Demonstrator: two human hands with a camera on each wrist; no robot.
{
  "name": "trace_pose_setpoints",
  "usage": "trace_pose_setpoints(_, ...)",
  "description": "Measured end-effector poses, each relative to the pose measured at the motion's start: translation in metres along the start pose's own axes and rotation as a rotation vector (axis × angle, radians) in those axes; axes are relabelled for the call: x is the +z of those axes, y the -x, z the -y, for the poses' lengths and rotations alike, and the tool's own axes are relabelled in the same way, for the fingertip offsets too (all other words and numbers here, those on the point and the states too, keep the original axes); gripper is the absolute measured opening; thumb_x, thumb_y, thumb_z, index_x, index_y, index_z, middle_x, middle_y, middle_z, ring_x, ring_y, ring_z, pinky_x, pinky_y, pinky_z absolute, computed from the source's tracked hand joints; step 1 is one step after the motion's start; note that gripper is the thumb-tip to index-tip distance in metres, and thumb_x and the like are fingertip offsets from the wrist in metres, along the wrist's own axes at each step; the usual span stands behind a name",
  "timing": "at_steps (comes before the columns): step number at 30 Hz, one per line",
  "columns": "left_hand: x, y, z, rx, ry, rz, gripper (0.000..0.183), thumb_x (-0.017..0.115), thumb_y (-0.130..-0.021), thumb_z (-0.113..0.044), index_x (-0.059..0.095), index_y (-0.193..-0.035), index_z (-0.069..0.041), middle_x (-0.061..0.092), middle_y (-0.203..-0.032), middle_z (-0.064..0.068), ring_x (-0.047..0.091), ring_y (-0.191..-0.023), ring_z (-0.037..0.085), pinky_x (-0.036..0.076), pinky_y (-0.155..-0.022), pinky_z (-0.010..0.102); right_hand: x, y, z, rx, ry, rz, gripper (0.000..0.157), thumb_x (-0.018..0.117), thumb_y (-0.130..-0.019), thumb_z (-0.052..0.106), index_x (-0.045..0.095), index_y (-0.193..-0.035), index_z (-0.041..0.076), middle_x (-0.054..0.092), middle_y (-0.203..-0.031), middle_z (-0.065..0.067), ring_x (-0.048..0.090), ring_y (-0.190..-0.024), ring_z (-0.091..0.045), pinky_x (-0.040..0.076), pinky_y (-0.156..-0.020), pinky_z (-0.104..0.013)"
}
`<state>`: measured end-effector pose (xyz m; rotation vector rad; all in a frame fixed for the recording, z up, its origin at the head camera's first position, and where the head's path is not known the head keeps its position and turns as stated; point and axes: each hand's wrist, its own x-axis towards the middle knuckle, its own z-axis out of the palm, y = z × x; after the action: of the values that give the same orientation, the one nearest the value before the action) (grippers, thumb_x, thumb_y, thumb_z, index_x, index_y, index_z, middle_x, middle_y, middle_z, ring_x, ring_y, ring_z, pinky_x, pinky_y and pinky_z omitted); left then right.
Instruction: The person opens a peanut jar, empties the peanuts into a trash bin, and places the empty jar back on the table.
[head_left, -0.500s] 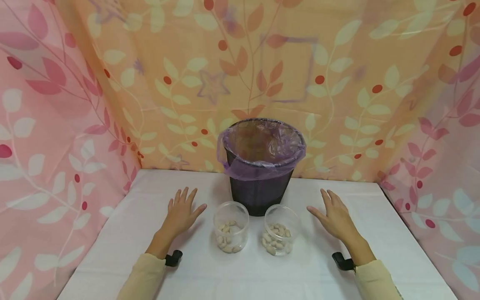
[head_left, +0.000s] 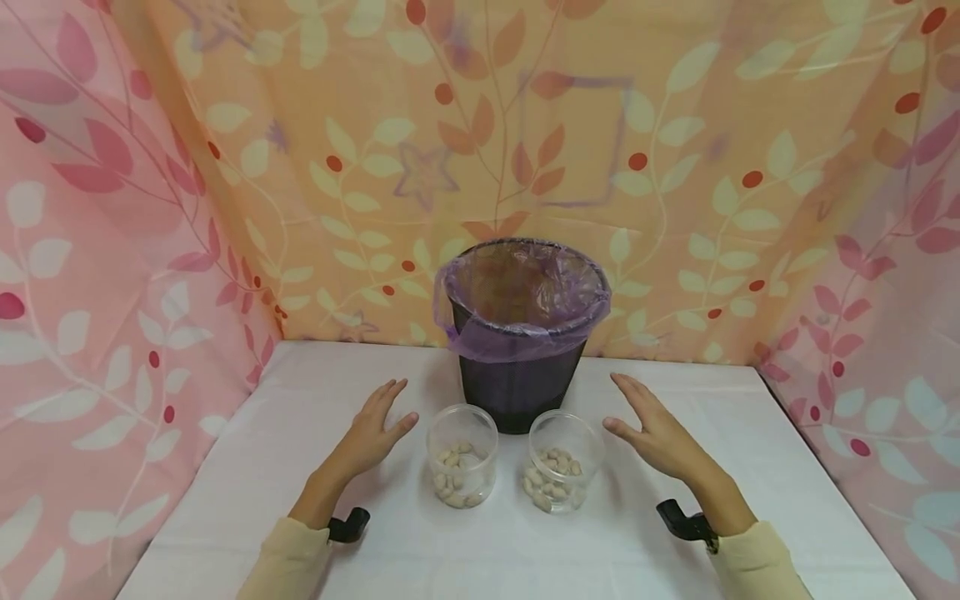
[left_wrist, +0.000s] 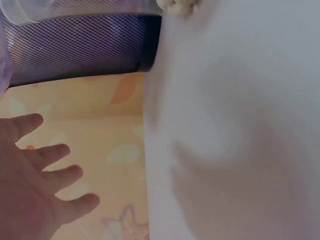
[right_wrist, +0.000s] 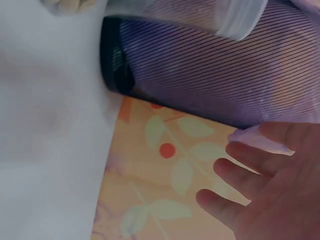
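Two clear round plastic tubs stand side by side on the white table. The left tub [head_left: 462, 456] holds a few pale oval pieces [head_left: 448, 481] that look like nuts in shells; more of them lie in the right tub [head_left: 564, 458]. My left hand [head_left: 369, 435] hovers just left of the left tub, fingers extended and palm turned inward. On the other side, my right hand [head_left: 656, 433] is held up close to the right tub, its thumb near the rim. Both palms are bare in the wrist views, the left hand [left_wrist: 30, 182] and the right hand [right_wrist: 275, 175] holding nothing.
Behind the tubs stands a black mesh wastebasket [head_left: 517, 387] lined with a purple plastic bag [head_left: 525, 343]. Patterned cloth walls [head_left: 360, 167] enclose the white table [head_left: 517, 558] at the back and sides. A black camera [head_left: 348, 527] is strapped at each wrist.
Both hands have turned from palm-down to palms facing inward. The right hand has shifted left toward its tub, and the left hand slightly right. Tubs and basket stay put.
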<state>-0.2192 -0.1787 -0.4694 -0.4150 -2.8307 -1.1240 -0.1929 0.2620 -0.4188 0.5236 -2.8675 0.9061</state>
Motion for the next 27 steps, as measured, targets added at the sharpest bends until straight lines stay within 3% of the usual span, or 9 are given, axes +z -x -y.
trace_pose_setpoints(5,-0.005,0.005,-0.006,0.035,0.141,0.062,0.067,0.056,-0.097,-0.036,0.028,-0.153,-0.011,0.024,-0.159,0.022,0.02,-0.146,0.046,0.019,-0.111,0.071,-0.003,-0.001,0.017,-0.069,-0.048,0.033,0.071,0.061,-0.095,0.033,0.029,-0.151,0.003,0.033,-0.153,-0.025,0.03,-0.14,-0.049,0.028,-0.106,-0.07)
trace_pose_setpoints(11,-0.006,0.009,-0.011,0.101,0.256,0.112,0.073,0.061,-0.094,-0.039,0.026,-0.154,-0.015,0.023,-0.16,0.019,0.02,-0.146,0.047,0.019,-0.11,0.072,-0.001,-0.003,0.033,-0.106,-0.043,0.087,0.074,0.065,-0.092,0.036,0.032,-0.151,0.006,0.039,-0.15,-0.022,0.036,-0.138,-0.045,0.032,-0.106,-0.067)
trace_pose_setpoints(27,0.002,0.014,-0.021,0.135,0.314,0.202,0.094,0.074,-0.082,-0.046,0.023,-0.155,-0.015,0.023,-0.159,0.022,0.022,-0.144,0.049,0.024,-0.108,0.073,0.024,-0.022,0.084,-0.147,-0.083,0.23,0.083,0.069,-0.085,0.051,0.036,-0.15,0.012,0.037,-0.154,-0.015,0.038,-0.14,-0.039,0.036,-0.109,-0.06)
